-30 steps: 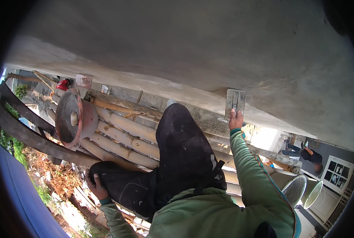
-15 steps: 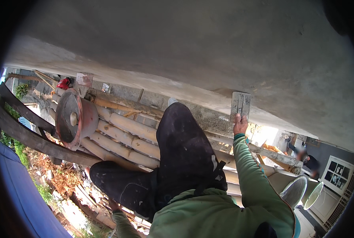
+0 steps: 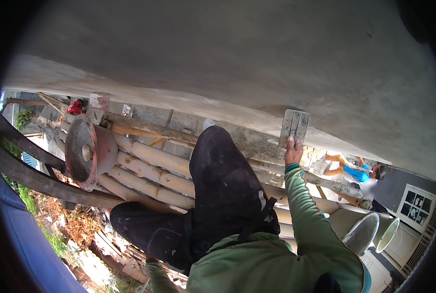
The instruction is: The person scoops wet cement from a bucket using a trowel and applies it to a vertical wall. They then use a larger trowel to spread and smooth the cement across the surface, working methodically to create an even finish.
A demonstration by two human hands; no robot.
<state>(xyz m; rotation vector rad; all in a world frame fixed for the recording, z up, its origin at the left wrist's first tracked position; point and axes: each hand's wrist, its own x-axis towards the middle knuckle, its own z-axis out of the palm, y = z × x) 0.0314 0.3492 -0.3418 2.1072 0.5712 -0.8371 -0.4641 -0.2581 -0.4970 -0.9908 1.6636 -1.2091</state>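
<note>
My right hand (image 3: pixel 294 151) grips a grey plastering trowel (image 3: pixel 294 126) against the smooth grey plastered wall (image 3: pixel 227 49). My left hand (image 3: pixel 150 257) is mostly hidden beneath my dark-trousered leg at the bottom, above its green sleeve, and its fingers are out of sight. My bent knee (image 3: pixel 215 156) rests over a scaffold platform of pale bamboo poles (image 3: pixel 157 178). A reddish, mortar-stained bucket (image 3: pixel 108 149) lies tipped with its opening toward the left.
Two buckets (image 3: pixel 362 233) stand at right. Beyond them are a person in blue (image 3: pixel 357 173), another partly hidden person and a white door (image 3: pixel 413 207). Dark curved beams (image 3: pixel 56 185), a blue sheet (image 3: pixel 22 229) and scattered debris (image 3: pixel 69 219) are at left. A red object (image 3: pixel 74 107) lies at upper left.
My left hand has moved down from beside my knee and under the leg. The trowel has shifted slightly right along the wall. A person in blue has appeared at the right.
</note>
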